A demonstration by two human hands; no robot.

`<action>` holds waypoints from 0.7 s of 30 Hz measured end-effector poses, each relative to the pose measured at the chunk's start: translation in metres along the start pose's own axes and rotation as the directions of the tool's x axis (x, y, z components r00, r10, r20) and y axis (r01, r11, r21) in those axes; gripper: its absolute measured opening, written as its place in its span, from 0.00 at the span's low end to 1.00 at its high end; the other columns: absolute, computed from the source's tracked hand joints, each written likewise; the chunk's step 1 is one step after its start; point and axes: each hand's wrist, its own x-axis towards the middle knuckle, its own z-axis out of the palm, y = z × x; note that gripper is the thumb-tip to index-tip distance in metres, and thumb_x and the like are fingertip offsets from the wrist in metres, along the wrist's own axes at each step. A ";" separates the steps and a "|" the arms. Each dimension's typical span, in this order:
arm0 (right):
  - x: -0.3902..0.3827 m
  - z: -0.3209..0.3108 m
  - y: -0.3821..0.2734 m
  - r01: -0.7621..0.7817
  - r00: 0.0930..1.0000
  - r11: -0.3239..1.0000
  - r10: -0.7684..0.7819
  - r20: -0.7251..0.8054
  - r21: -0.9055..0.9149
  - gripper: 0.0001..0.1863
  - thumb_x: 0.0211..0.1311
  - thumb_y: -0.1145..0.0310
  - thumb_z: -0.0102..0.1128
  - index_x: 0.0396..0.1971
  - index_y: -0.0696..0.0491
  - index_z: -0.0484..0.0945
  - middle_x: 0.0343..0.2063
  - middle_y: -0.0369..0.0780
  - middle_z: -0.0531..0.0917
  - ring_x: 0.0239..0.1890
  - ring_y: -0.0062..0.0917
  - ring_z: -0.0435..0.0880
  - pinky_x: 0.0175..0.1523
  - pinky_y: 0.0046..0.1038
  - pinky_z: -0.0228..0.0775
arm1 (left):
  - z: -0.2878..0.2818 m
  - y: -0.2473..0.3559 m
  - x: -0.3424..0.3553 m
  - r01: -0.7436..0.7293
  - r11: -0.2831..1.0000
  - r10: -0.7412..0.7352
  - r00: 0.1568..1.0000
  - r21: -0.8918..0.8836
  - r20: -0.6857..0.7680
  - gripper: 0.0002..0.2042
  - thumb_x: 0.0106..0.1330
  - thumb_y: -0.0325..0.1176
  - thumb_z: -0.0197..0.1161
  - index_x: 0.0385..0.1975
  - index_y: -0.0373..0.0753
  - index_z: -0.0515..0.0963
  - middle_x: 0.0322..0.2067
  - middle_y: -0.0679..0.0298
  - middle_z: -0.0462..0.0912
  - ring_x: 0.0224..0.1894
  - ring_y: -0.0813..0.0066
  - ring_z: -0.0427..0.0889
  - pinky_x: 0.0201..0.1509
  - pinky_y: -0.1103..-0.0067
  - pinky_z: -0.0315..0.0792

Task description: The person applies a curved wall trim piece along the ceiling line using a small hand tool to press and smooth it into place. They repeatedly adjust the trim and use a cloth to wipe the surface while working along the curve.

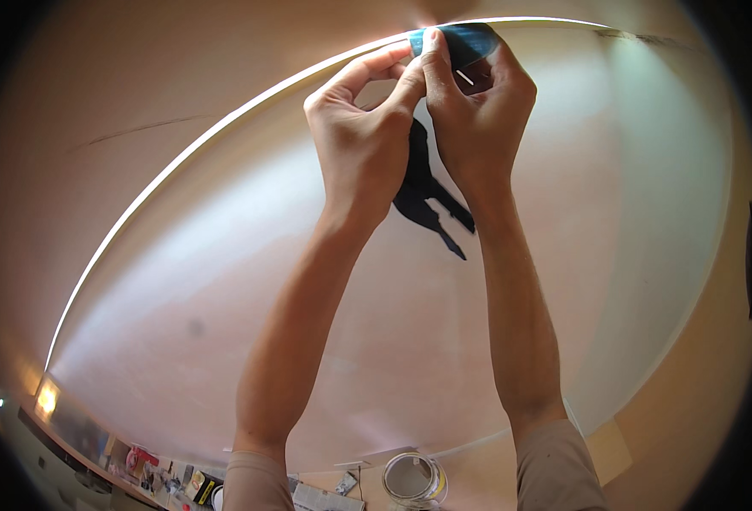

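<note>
A pale, pinkish ceiling panel [444,341] fills the head view, bounded by a bright white cornice edge [222,128] that arcs from lower left to the top; far below the hands a cluttered tabletop [163,481] and one open paint can [413,479] show at the lower rim.

Both arms reach overhead. The left hand [363,145] pinches the free end of a blue masking tape roll [461,41] between thumb and forefinger, closed on it. The right hand [478,111], just beside and touching the left, is wrapped shut around the roll itself, right against the cornice edge. Their dark shadow [427,200] lies just under the grip.

Risks, as I judge them: the strip could wander off the edge line, crease, or stick to itself if the pinch slackens; a dropped roll would fall toward the can.

Count: two hands, one tape roll, one can.
</note>
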 end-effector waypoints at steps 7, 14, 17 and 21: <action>-0.007 0.010 0.000 -0.017 0.999 0.996 0.021 -0.043 0.083 0.08 0.69 0.70 0.66 0.37 0.61 0.82 0.29 0.38 0.87 0.31 0.16 0.84 0.39 0.20 0.77 | -0.006 -0.005 0.000 -0.009 1.000 0.009 1.000 -0.027 -0.003 0.11 0.66 0.29 0.71 0.44 0.30 0.87 0.30 0.71 0.80 0.29 0.87 0.75 0.31 0.87 0.70; -0.005 0.015 -0.002 -0.043 0.995 0.995 0.051 -0.089 0.089 0.07 0.69 0.72 0.66 0.35 0.61 0.82 0.27 0.38 0.87 0.31 0.16 0.84 0.41 0.21 0.78 | -0.007 -0.005 0.004 -0.034 0.999 0.034 0.999 0.001 0.017 0.10 0.66 0.30 0.72 0.43 0.32 0.87 0.31 0.71 0.79 0.30 0.87 0.75 0.32 0.86 0.70; -0.005 0.014 0.001 -0.036 0.996 0.993 0.045 -0.076 0.113 0.07 0.68 0.72 0.66 0.35 0.61 0.83 0.28 0.38 0.87 0.31 0.17 0.84 0.41 0.21 0.78 | -0.006 -0.004 0.003 -0.031 1.000 0.031 0.999 0.005 0.009 0.10 0.65 0.29 0.71 0.43 0.32 0.87 0.31 0.72 0.79 0.29 0.88 0.74 0.32 0.87 0.69; -0.004 0.017 -0.002 -0.032 0.996 0.996 0.039 -0.076 0.087 0.06 0.68 0.73 0.65 0.35 0.61 0.82 0.28 0.39 0.87 0.31 0.18 0.85 0.40 0.22 0.79 | -0.008 -0.004 0.003 0.005 1.000 -0.005 1.000 -0.019 -0.009 0.10 0.65 0.29 0.71 0.43 0.32 0.87 0.30 0.72 0.78 0.27 0.89 0.73 0.29 0.87 0.69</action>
